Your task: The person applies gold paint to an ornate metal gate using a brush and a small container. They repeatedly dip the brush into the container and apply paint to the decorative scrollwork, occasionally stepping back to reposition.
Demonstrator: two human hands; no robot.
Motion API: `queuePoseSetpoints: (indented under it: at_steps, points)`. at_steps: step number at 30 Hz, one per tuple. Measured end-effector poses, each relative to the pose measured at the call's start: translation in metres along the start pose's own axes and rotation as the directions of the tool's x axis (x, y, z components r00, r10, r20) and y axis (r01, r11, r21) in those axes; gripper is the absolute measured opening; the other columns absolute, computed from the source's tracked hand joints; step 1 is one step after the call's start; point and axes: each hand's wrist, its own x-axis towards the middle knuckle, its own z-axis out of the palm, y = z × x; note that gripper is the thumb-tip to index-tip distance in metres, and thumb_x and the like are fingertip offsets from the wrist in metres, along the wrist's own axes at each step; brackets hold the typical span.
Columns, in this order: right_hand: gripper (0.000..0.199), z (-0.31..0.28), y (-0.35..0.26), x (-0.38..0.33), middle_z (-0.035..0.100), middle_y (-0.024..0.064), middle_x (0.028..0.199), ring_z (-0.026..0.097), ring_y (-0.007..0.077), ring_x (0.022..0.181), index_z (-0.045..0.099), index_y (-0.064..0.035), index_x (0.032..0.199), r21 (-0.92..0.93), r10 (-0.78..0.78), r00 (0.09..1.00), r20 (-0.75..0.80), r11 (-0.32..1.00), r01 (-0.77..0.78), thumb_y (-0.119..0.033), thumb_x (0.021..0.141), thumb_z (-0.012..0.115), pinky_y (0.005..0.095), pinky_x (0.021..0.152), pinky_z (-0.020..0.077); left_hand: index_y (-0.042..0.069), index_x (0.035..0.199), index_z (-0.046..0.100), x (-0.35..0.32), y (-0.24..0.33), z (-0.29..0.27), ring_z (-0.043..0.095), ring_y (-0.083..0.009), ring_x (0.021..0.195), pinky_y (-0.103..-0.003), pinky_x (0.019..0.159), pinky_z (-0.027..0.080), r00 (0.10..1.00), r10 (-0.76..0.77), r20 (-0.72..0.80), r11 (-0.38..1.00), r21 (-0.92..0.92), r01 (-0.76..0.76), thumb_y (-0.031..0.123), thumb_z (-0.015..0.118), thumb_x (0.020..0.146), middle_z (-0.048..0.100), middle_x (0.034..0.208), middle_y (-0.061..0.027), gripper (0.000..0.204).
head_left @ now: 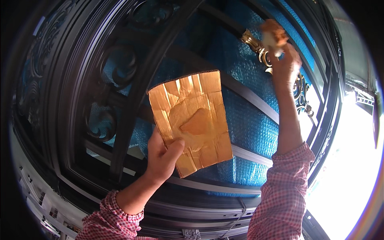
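My left hand (162, 158) grips a piece of cardboard (214, 136) by its lower left edge, thumb on top. The cardboard is coated in gold paint, with a thicker brownish-gold patch (196, 123) in its middle. Up and to the right, my right hand (287, 66) is closed on a brown-and-white wad (274, 34), blurred by motion; I cannot tell whether it is cloth or sponge. Right beside the wad is a gold-coloured ornament (251, 41) on a black metal gate (158, 44). Whether the wad touches it is unclear.
Blue bubble wrap (250, 172) lies behind the gate's bars. Dark scrollwork (118, 66) fills the left panel. More scrollwork (308, 108) sits past my right wrist. A thin cable (243, 208) hangs near stacked dark rails (200, 212) below. Bright daylight enters at right.
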Motion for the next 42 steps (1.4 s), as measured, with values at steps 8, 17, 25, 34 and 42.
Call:
queuePoseSetpoints:
  at_steps: [8,17,25,34,42]
  points:
    - [0.029,0.007,0.002,0.013,0.060,0.0088,0.081,0.058,0.0233,0.081,0.059,-0.0049,0.084,0.074,0.064,0.984,0.166,0.994,-0.077,-0.031,0.072,0.064,0.0356,0.076,0.0444,-0.006,0.118,0.035,0.002,0.000,0.000,0.046,-0.0114,0.097,-0.027,0.086,0.038,1.000,-0.008,0.015,1.000,0.017,0.007,0.001,0.044,0.077,0.048,0.109,-0.0092,0.043]
    - [0.027,-0.001,0.013,-0.006,0.061,0.0117,0.088,0.059,0.0241,0.084,0.058,-0.0027,0.088,0.073,0.248,0.951,0.184,0.962,-0.265,-0.023,0.072,0.066,0.0365,0.076,0.0458,-0.007,0.118,0.035,0.003,-0.002,-0.002,0.045,-0.0116,0.098,-0.028,0.087,0.037,1.000,0.009,0.025,0.999,0.032,-0.010,0.002,0.044,0.077,0.047,0.110,-0.0093,0.044]
    - [0.030,-0.005,0.025,-0.024,0.060,0.0135,0.086,0.060,0.0244,0.077,0.056,-0.0016,0.087,0.082,0.276,0.933,0.232,0.950,-0.301,-0.026,0.073,0.065,0.0355,0.072,0.0465,-0.006,0.120,0.034,0.000,-0.005,0.000,0.046,-0.0121,0.099,-0.028,0.087,0.037,1.000,0.003,0.015,1.000,0.009,-0.003,0.002,0.044,0.077,0.047,0.111,-0.0095,0.044]
    - [0.026,-0.018,0.029,-0.029,0.058,0.0114,0.082,0.057,0.0231,0.078,0.055,-0.0020,0.083,0.070,0.276,0.934,0.225,0.952,-0.298,-0.023,0.072,0.066,0.0362,0.070,0.0438,-0.006,0.120,0.034,0.001,-0.006,-0.002,0.046,-0.0125,0.099,-0.029,0.088,0.037,0.999,0.009,0.034,0.999,0.042,-0.011,0.003,0.044,0.078,0.048,0.111,-0.0100,0.044]
    - [0.026,-0.024,0.040,-0.032,0.060,0.0104,0.084,0.058,0.0231,0.081,0.058,-0.0020,0.086,0.196,0.340,0.910,0.237,0.901,-0.387,-0.023,0.073,0.065,0.0365,0.074,0.0444,-0.006,0.120,0.034,-0.001,-0.005,0.000,0.046,-0.0126,0.100,-0.029,0.088,0.037,1.000,0.000,0.028,0.999,0.041,-0.001,0.003,0.044,0.078,0.048,0.111,-0.0100,0.044]
